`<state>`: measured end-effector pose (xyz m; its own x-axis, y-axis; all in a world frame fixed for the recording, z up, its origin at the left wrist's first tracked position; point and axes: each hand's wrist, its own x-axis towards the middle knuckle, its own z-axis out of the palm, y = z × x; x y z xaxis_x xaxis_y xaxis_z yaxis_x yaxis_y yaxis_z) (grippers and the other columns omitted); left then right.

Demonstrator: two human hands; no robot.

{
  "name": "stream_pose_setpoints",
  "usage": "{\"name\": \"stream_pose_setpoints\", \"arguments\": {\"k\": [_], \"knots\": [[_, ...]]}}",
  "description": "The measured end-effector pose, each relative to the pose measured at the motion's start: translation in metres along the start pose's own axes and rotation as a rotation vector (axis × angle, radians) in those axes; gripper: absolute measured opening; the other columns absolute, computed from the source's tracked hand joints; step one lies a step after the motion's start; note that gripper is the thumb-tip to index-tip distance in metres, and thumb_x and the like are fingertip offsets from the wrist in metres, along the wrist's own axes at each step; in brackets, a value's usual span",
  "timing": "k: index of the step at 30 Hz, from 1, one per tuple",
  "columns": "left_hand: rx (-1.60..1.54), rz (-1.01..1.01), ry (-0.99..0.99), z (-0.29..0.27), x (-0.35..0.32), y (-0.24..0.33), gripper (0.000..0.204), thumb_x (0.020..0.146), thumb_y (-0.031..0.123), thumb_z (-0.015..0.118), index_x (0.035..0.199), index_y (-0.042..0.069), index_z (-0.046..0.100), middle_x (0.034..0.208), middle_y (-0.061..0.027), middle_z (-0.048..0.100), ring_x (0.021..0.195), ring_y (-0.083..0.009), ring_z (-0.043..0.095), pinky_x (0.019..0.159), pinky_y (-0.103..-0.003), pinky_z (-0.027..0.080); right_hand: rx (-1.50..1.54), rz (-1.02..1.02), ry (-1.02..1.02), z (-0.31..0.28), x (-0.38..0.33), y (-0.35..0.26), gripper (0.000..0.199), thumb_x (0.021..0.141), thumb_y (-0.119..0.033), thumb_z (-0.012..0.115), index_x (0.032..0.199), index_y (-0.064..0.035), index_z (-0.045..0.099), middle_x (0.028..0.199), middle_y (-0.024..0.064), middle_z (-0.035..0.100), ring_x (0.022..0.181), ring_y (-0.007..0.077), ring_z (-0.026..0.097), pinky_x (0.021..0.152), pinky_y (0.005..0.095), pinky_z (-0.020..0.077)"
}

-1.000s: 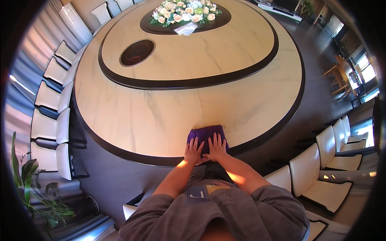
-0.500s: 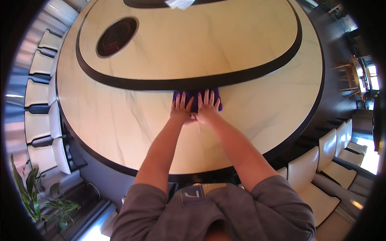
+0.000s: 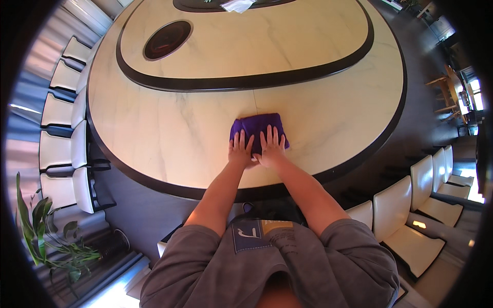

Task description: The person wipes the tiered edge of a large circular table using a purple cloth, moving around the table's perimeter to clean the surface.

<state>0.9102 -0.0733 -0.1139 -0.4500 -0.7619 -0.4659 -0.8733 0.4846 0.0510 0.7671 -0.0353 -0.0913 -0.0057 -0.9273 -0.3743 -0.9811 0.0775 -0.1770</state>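
Head view: both hands, left hand [image 3: 240, 150] and right hand [image 3: 270, 146], lie flat with fingers spread, pressing rather than gripping the purple cloth [image 3: 258, 129]. Since half a second ago the cloth has slid back toward the worktop's [image 3: 154, 128] near edge, away from the dark inlaid band [image 3: 246, 82], so wiping continues.

We see no packages, signs or screens; the only label is a patch [image 3: 257, 232] on the grey shirt at the lower edge, a blue square joined to a tan strip, bearing pale print
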Motion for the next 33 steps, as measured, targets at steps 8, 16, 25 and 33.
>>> {"name": "stream_pose_setpoints", "arguments": {"k": [8, 16, 25, 33], "knots": [[-0.081, 0.094, 0.113, 0.074, -0.134, 0.007, 0.108, 0.068, 0.074, 0.057, 0.152, 0.019, 0.016, 0.157, -0.0204, 0.002, 0.144, -0.0402, 0.007, 0.113, -0.054, 0.012, -0.018, -0.101, 0.117, 0.077, -0.121, -0.033, 0.100, 0.075, -0.062, 0.063, 0.147, -0.0033, 0.025, 0.154, 0.0274, 0.002, 0.143, 0.0447, 0.002, 0.107, 0.0659, 0.0161], [-0.161, 0.074, 0.147, 0.087, -0.141, 0.007, 0.112, 0.066, 0.078, 0.057, 0.152, 0.018, 0.016, 0.157, -0.0198, 0.000, 0.144, -0.0391, 0.004, 0.113, -0.054, 0.011, 0.007, -0.098, 0.085, 0.077, -0.121, -0.040, 0.102, 0.074, -0.063, 0.063, 0.147, -0.0036, 0.024, 0.155, 0.0261, 0.000, 0.143, 0.0450, 0.000, 0.107, 0.0664, 0.0148], [-0.150, 0.018, -0.087, 0.002, -0.012, -0.036, 0.107, 0.074, 0.072, 0.055, 0.153, 0.022, 0.004, 0.158, -0.0176, -0.009, 0.145, -0.0377, -0.009, 0.115, -0.051, 0.004, 0.027, 0.004, -0.008, 0.006, 0.014, -0.036, 0.098, 0.079, -0.058, 0.062, 0.151, -0.0090, 0.018, 0.157, 0.0199, -0.004, 0.144, 0.0399, -0.003, 0.110, 0.0628, 0.0093], [-0.088, -0.095, -0.123, -0.085, 0.105, -0.076, 0.102, 0.076, 0.075, 0.048, 0.153, 0.027, 0.002, 0.159, -0.0114, -0.009, 0.146, -0.0312, -0.008, 0.116, -0.045, 0.001, 0.029, 0.030, -0.107, -0.061, 0.155, -0.028, 0.100, 0.080, -0.058, 0.062, 0.151, -0.0094, 0.010, 0.157, 0.0193, -0.004, 0.144, 0.0407, -0.004, 0.110, 0.0637, 0.0082]]}}
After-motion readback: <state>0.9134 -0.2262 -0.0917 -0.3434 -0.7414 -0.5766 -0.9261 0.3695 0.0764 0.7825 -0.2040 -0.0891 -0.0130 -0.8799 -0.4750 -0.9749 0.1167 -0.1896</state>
